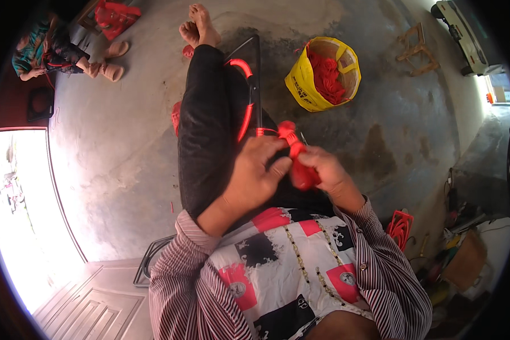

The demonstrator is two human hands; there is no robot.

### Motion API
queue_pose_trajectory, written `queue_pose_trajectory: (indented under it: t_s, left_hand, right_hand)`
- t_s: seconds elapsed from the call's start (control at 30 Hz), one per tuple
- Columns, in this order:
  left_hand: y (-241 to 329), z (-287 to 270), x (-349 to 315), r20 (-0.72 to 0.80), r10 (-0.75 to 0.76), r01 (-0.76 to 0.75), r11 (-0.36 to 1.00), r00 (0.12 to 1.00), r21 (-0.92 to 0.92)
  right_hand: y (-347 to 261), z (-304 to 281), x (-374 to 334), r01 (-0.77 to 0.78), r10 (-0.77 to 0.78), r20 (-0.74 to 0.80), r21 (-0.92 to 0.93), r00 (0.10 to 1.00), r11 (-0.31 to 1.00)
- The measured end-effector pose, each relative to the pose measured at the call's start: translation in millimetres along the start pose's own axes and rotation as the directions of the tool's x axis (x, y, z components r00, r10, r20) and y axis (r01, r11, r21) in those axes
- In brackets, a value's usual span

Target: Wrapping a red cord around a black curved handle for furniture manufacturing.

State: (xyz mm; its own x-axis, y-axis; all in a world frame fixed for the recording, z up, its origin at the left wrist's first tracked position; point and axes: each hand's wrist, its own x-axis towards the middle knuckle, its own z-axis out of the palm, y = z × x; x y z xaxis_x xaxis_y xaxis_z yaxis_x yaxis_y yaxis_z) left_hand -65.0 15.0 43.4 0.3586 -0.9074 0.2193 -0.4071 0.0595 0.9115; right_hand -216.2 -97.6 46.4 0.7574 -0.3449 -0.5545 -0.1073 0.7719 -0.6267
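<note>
My right hand (322,168) is closed round a bundle of red cord (304,177), slightly smeared by motion. The bundle's upper end (287,129) sticks out above the fingers, bound with turns of cord. From there a strand runs left to a black metal frame (259,85) lying across my lap. Red cord (246,122) is wound along the frame's curved bar. My left hand (254,173) lies over the lower part of the frame, fingers bent round it and thumb pointing at the bundle. What is under its palm is hidden.
A yellow bag (300,85) with red cord inside stands on the concrete floor. A small wooden stool (416,51) is farther right. Near my right elbow sits a red basket (399,228). Another person (62,56) sits at upper left beside a red bag (116,20).
</note>
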Motion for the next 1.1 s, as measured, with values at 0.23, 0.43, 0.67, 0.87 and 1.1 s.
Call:
queue_pose_trajectory:
  t_s: [0.23, 0.43, 0.67, 0.87, 1.1]
  left_hand:
    - [30.6, -16.7, 6.9, 0.288, -0.367, 0.372, 0.182, 0.885, -0.910]
    - [-30.2, -68.4, 35.5, -0.225, -0.168, 0.050, 0.892, 0.960, -0.450]
    - [-56.6, -35.2, 36.5, 0.095, -0.220, 0.165, 0.902, 0.971, 0.399]
    - [-69.3, -25.9, 42.3, -0.114, -0.144, 0.171, 0.943, 0.983, 0.284]
    - [-66.9, -16.1, 41.4, 0.245, -0.634, 0.655, 0.564, 0.734, -0.503]
  right_hand:
    - [-16.9, -2.0, 16.8, -0.030, 0.272, 0.380, -0.535, 0.884, 0.844]
    - [-53.3, -38.4, 78.8, 0.265, -0.204, 0.270, -0.216, 0.941, 0.940]
    - [-15.1, -16.7, 103.9, 0.451, -0.338, 0.356, -0.852, 0.871, 0.265]
    - [-37.2, -23.1, 80.3, 0.460, -0.517, 0.149, -0.698, 0.843, 0.549]
    - [-93.0, -99.7, 16.2, 0.538, -0.598, 0.165, 0.296, 0.785, 0.789]
